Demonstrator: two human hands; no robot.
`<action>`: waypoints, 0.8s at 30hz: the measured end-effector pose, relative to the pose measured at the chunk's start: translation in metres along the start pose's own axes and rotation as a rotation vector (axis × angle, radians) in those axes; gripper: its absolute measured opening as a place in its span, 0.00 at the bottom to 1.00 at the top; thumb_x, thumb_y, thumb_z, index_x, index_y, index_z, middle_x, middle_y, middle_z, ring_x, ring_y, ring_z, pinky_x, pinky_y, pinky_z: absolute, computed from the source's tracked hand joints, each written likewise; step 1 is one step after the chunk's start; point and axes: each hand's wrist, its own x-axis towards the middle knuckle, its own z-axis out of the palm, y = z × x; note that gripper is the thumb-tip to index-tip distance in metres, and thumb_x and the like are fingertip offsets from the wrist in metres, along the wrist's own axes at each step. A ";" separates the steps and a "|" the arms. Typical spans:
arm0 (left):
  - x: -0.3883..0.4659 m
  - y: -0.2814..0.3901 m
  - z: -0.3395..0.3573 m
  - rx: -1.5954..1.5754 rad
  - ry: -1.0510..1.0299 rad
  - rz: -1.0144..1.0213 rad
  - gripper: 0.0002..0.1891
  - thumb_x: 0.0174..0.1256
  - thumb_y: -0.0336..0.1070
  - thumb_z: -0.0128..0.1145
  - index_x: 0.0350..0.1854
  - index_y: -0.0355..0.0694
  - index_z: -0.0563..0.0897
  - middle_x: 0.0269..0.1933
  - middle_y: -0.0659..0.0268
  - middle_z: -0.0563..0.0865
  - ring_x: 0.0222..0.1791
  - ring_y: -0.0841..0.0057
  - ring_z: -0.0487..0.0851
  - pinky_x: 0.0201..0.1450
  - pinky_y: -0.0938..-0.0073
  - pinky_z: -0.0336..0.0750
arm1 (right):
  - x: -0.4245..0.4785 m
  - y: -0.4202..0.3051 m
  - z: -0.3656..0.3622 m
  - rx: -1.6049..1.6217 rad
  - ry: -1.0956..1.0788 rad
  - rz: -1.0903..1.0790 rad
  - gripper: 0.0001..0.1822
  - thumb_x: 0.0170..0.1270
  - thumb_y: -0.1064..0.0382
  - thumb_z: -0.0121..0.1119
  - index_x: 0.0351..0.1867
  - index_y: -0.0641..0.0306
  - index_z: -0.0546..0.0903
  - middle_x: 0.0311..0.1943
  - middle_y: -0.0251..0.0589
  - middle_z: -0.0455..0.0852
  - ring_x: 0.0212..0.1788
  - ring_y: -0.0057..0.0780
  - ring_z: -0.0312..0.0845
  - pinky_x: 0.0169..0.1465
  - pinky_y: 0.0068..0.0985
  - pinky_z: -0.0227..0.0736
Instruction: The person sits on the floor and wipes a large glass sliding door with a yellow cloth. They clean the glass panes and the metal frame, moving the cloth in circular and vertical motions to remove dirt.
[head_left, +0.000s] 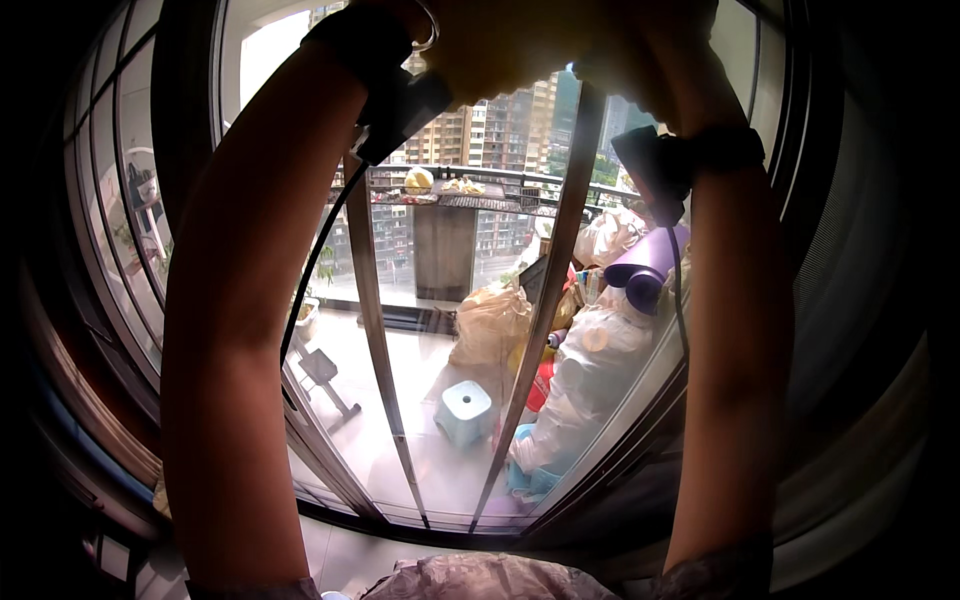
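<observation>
Both my arms reach up to the top of the view, in front of glass sliding doors (465, 247). A yellow-brown cloth (517, 52) with a wavy lower edge spans the space between my hands, dark against the light. My left hand (401, 16), cut off by the top edge, is at the cloth's left side; a bracelet and a dark strapped device (405, 105) are on that wrist. My right hand (667, 45) is at its right side, in deep shadow, with a similar device (656, 169) below it. The fingers of both hands are hidden.
Beyond the glass, a pale blue stool (465, 409) stands on the balcony floor. Filled plastic bags (592, 375) and a rolled purple mat (649, 259) pile up on the right. Upright door frames (551, 300) cross the view. A railing (517, 178) runs behind.
</observation>
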 end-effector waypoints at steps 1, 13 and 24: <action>-0.015 -0.009 -0.001 0.012 -0.026 0.049 0.29 0.76 0.51 0.44 0.75 0.46 0.70 0.78 0.46 0.63 0.79 0.43 0.54 0.78 0.36 0.42 | -0.013 -0.007 0.004 0.108 -0.034 -0.013 0.32 0.75 0.46 0.50 0.72 0.65 0.68 0.72 0.55 0.68 0.74 0.52 0.60 0.75 0.47 0.56; -0.307 0.069 -0.152 -0.421 -0.498 0.234 0.17 0.68 0.43 0.59 0.57 0.48 0.80 0.64 0.63 0.76 0.74 0.57 0.67 0.75 0.48 0.63 | -0.290 -0.084 -0.139 0.540 -0.492 -0.231 0.22 0.68 0.58 0.58 0.56 0.73 0.78 0.60 0.61 0.76 0.72 0.57 0.65 0.73 0.51 0.60; -0.292 0.031 -0.165 -0.346 -0.525 0.242 0.17 0.61 0.41 0.62 0.53 0.48 0.84 0.54 0.63 0.84 0.54 0.64 0.83 0.62 0.56 0.74 | -0.281 -0.104 -0.125 0.640 -0.492 -0.263 0.20 0.61 0.71 0.58 0.56 0.70 0.81 0.64 0.56 0.76 0.73 0.51 0.67 0.72 0.46 0.63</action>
